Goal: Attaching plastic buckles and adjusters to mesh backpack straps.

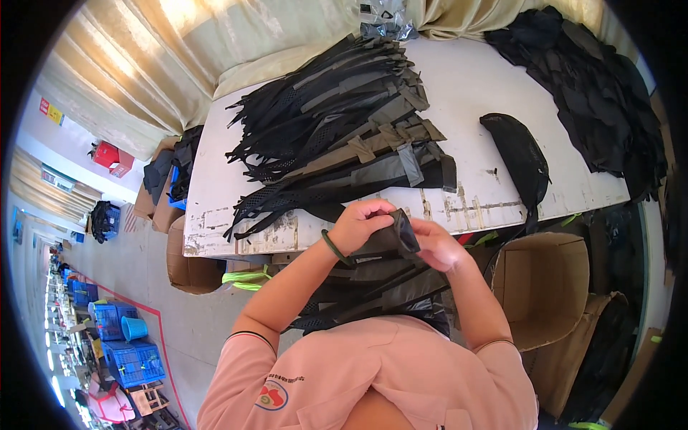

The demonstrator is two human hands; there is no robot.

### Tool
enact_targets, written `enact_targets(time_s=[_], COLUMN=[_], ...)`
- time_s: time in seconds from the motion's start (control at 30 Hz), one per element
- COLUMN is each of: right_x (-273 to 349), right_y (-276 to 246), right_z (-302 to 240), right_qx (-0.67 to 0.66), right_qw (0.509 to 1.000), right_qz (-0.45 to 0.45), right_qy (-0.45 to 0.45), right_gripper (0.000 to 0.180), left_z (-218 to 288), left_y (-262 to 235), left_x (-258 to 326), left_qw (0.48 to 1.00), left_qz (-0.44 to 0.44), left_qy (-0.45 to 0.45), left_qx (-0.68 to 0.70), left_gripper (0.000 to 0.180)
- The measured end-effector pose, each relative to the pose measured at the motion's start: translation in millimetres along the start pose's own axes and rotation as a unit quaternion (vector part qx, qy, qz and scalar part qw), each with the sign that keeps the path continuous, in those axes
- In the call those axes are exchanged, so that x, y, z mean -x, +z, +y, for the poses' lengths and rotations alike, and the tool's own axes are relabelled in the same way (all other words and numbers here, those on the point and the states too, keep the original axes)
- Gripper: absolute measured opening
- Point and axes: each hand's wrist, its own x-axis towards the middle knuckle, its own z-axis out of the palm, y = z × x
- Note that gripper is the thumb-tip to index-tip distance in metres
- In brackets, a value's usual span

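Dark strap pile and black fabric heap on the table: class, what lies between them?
In the head view, a black crescent-shaped pouch lies on the white tabletop between the strap pile and the fabric heap.

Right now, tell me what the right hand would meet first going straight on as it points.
The right hand would meet the dark piece at its fingertips first, then probably the left hand; depth is unclear.
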Motion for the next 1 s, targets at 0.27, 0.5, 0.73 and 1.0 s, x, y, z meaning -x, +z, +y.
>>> enact_targets(time_s=[0.27, 0.5, 0.73, 1.0], right_x=[16, 17, 21, 68], right_y=[20, -23, 8, -40], right_z=[9, -7, -11, -27], right_qx=[-0.183, 0.374, 0.212, 0.255], right_qw=[0.982, 0.863, 0.971, 0.955], right_qz=[-0.05, 0.261, 0.105, -0.033], right_qy=[-0.012, -0.217, -0.035, 0.151], right_gripper=[0.02, 0.008, 0.019, 0.019], left_z=[0, 0, -5, -28], left_y=[-3, 3, 8, -26], left_x=[0, 13, 9, 67], left_qw=[0.999, 0.987, 0.993, 0.913], left_qz=[0.009, -0.024, -0.005, -0.259], left_qy=[0.011, -0.018, -0.113, -0.262], left_qx=[0.039, -0.159, 0.046, -0.173], left_gripper=[0.017, 0.028, 0.025, 0.037])
